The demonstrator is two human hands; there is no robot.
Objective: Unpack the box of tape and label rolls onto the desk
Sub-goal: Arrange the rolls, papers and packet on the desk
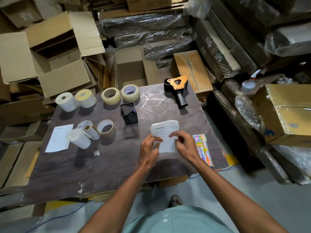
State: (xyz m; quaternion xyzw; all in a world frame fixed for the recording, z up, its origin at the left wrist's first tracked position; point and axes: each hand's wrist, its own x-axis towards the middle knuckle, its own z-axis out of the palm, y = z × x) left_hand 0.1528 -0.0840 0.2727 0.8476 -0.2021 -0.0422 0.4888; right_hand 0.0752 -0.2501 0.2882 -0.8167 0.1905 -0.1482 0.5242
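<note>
A small stack of printed paper slips (165,137) is held above the near right part of the dark desk (104,165) by both hands: its left edge is pinched by the left hand (149,149), and its right side is pinched by the curled fingers of the right hand (184,147). Just right of the hands, a packet of coloured pens (202,149) is seen lying flat. Beyond the slips, a black mesh pen cup (128,113) is set upright, and a tape dispenser (177,88) is laid at the far right edge. Two white label rolls (74,100) and two clear tape rolls (120,94) are lined along the far edge; nearer left, more rolls (94,132) are grouped beside a printed sheet (58,138). No box being emptied can be picked out with certainty among the cartons (55,52) behind the desk. Unpacking is judged nearly complete, with only the slips left to be set down.
</note>
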